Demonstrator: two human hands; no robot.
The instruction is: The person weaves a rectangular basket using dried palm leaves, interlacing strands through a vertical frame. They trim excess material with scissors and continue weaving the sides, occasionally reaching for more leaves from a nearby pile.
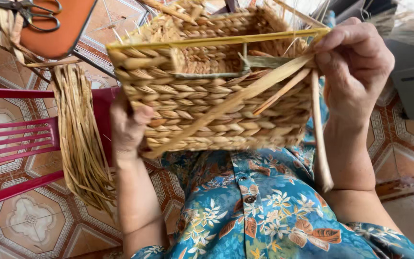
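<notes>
Basket: you held a rectangular woven basket [207,103] over your lap, its near wall facing you and its mouth turned away.
Work done: the near wall was plaited row on row up to the yellow rim frame [216,40], and the far walls looked woven as well.
Work left: judging from the loose ends, the top edge was unfinished; several flat strands [245,96] crossed the wall untucked, and one long strand [319,139] hung down past the bottom.
Left hand: your left hand [128,127] gripped the lower left corner, the fingers curled behind the wall and mostly hidden, the thumb pressed on the front.
Right hand: your right hand [355,67] was closed on the rim's right corner, fingers pinched together over the gathered strand ends.
Look of the basket: thick tan braids, dry and slightly frayed, with thin fibres sticking out at the top.
Nearby: a bundle of raw strands [80,144] lay over a red plastic chair [15,139]; scissors [29,12] rested on an orange seat [68,29].
</notes>
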